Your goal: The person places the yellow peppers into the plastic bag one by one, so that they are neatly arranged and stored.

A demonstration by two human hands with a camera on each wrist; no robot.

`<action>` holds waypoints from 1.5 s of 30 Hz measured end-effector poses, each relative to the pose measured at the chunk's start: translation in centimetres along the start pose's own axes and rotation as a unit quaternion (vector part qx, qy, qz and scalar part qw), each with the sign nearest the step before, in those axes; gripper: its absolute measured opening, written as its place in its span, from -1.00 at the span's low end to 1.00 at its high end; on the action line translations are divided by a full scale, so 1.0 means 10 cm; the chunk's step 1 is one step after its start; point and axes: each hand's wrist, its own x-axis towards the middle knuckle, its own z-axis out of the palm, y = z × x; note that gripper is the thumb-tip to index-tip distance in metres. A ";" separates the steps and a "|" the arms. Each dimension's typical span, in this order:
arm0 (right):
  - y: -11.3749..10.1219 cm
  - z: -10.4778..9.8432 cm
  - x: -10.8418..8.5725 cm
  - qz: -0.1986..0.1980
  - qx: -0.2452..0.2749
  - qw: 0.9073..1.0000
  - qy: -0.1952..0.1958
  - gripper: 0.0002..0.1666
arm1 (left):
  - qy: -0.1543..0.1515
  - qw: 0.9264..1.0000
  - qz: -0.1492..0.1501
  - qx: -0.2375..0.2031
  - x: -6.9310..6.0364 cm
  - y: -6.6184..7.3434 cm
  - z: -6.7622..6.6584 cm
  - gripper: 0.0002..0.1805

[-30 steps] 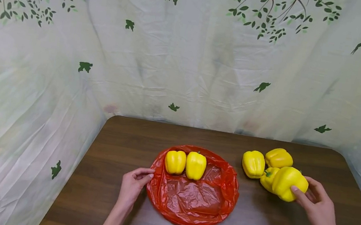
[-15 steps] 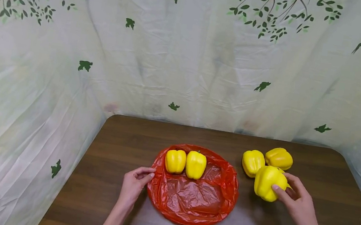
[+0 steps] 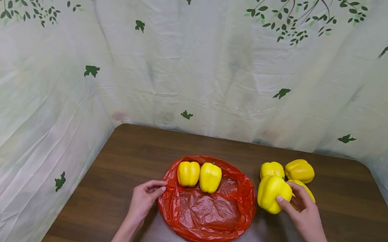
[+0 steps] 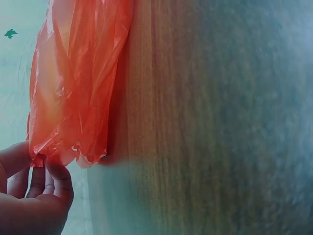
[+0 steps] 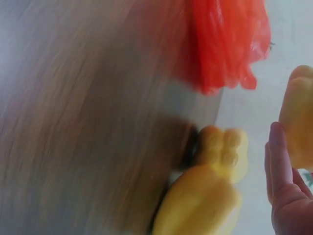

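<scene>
A red plastic bag (image 3: pixel 208 218) lies spread open on the table, with two yellow peppers (image 3: pixel 188 174) side by side at its back left. My left hand (image 3: pixel 143 198) pinches the bag's left rim; the left wrist view shows the red film (image 4: pixel 73 88) between thumb and fingers (image 4: pixel 58 176). To the right of the bag, my right hand (image 3: pixel 302 208) grips another yellow pepper (image 3: pixel 271 194) above the table. In the right wrist view that pepper (image 5: pixel 299 117) is partly cut off, beside the hand (image 5: pixel 288 196).
Three more yellow peppers (image 3: pixel 299 170) lie on the brown table (image 3: pixel 346 200) behind the right hand, two of them partly covered in the head view. A pale curtain with green leaf prints (image 3: pixel 195 55) hangs behind the table.
The right hand has carried its pepper leftward, from over the pepper group's right side to near the bag. The left hand and the bag have stayed in place.
</scene>
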 end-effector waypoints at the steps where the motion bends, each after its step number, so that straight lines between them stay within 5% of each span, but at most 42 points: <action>1: -0.01 0.03 0.00 -0.001 -0.002 1.000 -0.003 -0.42 | 0.001 1.000 -0.001 0.001 0.00 0.00 0.00 -0.84; 26: -0.21 0.66 0.12 0.026 0.062 0.996 -0.058 -0.32 | -0.001 1.000 -0.018 -0.007 -0.02 0.01 -0.02 -0.79; 35: -0.19 0.82 0.20 0.014 0.010 0.998 -0.063 -0.29 | -0.001 1.000 -0.019 -0.007 -0.01 0.00 -0.02 -0.80; 45: -0.18 0.85 0.36 -0.001 -0.116 0.990 -0.085 -0.31 | -0.002 1.000 -0.021 -0.009 -0.03 0.01 -0.03 -0.80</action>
